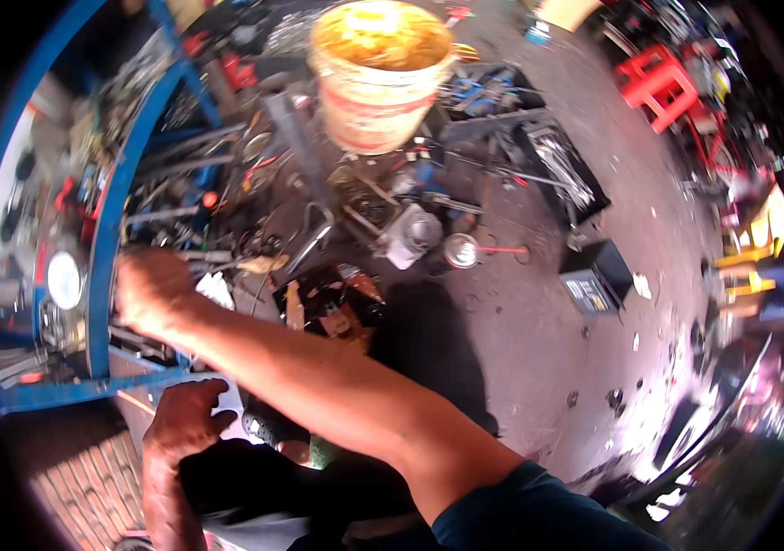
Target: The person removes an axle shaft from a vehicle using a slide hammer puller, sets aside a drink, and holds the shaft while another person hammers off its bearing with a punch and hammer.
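Note:
My right arm stretches across the view to the far left. My right hand [155,292] is beside the upright of a blue metal frame [106,275]; it looks rounded, but motion blur hides its fingers and anything in them. Below it, my left hand [188,415] hangs close to the frame's lower blue bar, with thumb and forefinger apart and nothing visible between them. A heap of metal tools and parts [172,216] lies beyond my right hand. Near my right forearm sit a crumpled white rag or paper [216,289] and a dark open box of small packets [332,308].
A large tub with yellowish contents [374,110] stands at the back. Near it are black tool trays [562,170], a greasy metal container [410,234] and a round can with a red straw [461,251]. A black box [597,278] and red stool [658,87] stand to the right.

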Motion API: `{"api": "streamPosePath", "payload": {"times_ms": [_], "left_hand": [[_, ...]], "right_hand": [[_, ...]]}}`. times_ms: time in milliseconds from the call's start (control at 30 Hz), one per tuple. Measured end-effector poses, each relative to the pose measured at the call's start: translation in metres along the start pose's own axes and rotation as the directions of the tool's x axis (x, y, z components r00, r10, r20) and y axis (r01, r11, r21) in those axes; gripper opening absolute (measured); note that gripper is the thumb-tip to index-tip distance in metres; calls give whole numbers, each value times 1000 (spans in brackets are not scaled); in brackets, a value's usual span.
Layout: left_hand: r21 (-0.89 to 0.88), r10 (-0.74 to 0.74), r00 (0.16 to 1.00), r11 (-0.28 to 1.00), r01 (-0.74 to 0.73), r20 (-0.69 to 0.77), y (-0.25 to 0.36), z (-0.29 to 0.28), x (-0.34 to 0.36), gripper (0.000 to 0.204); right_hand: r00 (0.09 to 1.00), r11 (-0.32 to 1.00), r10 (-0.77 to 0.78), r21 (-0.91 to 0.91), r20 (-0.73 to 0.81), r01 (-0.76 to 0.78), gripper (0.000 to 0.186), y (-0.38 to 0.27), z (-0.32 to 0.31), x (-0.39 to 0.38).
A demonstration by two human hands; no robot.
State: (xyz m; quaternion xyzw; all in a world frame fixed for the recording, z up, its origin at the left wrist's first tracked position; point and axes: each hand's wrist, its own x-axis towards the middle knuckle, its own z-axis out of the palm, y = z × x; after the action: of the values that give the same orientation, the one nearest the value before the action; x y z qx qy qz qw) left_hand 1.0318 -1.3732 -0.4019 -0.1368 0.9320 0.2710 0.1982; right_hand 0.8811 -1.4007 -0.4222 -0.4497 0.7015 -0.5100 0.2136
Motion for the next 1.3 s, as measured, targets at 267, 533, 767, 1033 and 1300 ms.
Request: {"api": "streamPosePath", "payload": {"times_ms": [267,533,767,1033,1300], "left_hand": [[49,4,969,999,9,-246,-26,-1,46,25],[141,-56,997,988,63,-49,-73,20,95,38],[290,151,985,949,-119,-88,-188,15,117,34],[86,-43,999,995,46,-28,-145,1,153,29],[131,66,946,985,-113,317,-20,111,202,30]], "right_hand": [[750,660,-644,-606,-153,443,23,-54,-100,-123],[778,995,47,-43,-626,-95,31,70,-238,-249],[257,324,905,160,-338,-932,52,217,-183,-468],[-228,-95,910,360,-347,-928,72,249,-121,-596],[-412,-156,830,552,-376,-819,93,281,-123,-583]]}}
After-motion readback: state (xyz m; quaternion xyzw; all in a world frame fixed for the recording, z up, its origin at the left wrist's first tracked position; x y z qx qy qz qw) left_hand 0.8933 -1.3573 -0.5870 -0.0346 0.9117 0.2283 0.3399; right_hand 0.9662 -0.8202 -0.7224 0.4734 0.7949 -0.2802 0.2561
